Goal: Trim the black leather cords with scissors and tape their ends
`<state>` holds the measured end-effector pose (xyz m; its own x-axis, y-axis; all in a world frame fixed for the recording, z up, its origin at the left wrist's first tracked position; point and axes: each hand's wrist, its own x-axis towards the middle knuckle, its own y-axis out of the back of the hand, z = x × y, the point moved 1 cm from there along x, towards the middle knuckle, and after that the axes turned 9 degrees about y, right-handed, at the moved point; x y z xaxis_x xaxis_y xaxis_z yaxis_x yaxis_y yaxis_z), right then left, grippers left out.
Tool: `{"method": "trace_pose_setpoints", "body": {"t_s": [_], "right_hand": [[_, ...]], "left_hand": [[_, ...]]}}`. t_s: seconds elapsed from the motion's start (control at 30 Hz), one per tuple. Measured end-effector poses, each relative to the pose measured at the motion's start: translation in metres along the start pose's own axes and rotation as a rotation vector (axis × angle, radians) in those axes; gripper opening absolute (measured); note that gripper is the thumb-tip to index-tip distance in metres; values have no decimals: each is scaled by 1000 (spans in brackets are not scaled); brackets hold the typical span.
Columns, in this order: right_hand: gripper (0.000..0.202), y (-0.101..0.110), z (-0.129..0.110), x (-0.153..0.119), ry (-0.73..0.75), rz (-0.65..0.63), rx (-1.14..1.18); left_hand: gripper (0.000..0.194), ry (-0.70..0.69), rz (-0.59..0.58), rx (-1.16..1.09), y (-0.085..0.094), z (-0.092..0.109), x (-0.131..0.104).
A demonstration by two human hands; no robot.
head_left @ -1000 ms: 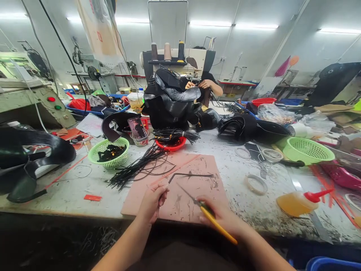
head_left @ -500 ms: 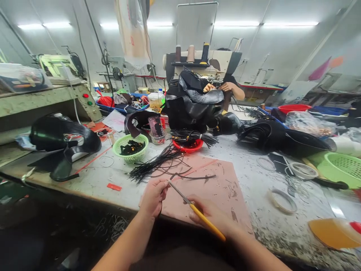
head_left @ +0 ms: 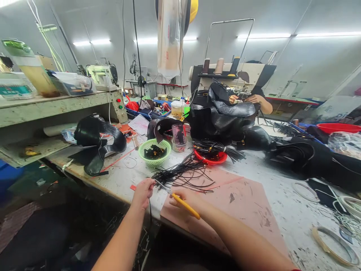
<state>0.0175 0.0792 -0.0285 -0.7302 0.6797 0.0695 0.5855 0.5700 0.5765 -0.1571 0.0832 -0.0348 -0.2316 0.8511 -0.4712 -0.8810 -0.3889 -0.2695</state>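
Observation:
My left hand [head_left: 144, 192] is closed in a pinch at the table's front edge, and a thin black cord [head_left: 150, 209] hangs down below it. My right hand [head_left: 186, 201] is closed around a tool with a long yellow handle [head_left: 186, 206] and a slim metal end; its exact kind is unclear. The metal tip reaches to the fingertips of my left hand. Just beyond both hands lies a loose bundle of black cords [head_left: 180, 171]. A green basket [head_left: 154, 162] of small black pieces stands behind my left hand.
A red bowl [head_left: 210, 161] with more cords sits past a pink mat [head_left: 248, 203]. A phone [head_left: 179, 134] leans behind the green basket. Black leather pieces [head_left: 97, 143] lie left, others right. Across the table, a person's hands [head_left: 254, 98] work at a sewing machine.
The view has swung left. Both hands have moved left along the table edge, off the pink mat's corner, with the tool's tip still at my left fingertips.

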Motion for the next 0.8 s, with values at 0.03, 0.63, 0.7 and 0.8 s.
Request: {"method": "trace_pose_setpoints", "body": {"t_s": [0.03,0.63,0.7,0.8], "right_hand": [[20,0,-1,-1,-30,-8,-43],[40,52,30,41,-206,124,-506],[40,49,24,32,-182,157,-444],[43,35,12,8,-102,264,-11]], "left_hand": [[15,10,8,0,4,-2,1],[19,89,-137,34,-3,-21,-35],[19,57,-146,56,-9,-22,-41],[18,27,-184,137,-23,-26,-51]]}}
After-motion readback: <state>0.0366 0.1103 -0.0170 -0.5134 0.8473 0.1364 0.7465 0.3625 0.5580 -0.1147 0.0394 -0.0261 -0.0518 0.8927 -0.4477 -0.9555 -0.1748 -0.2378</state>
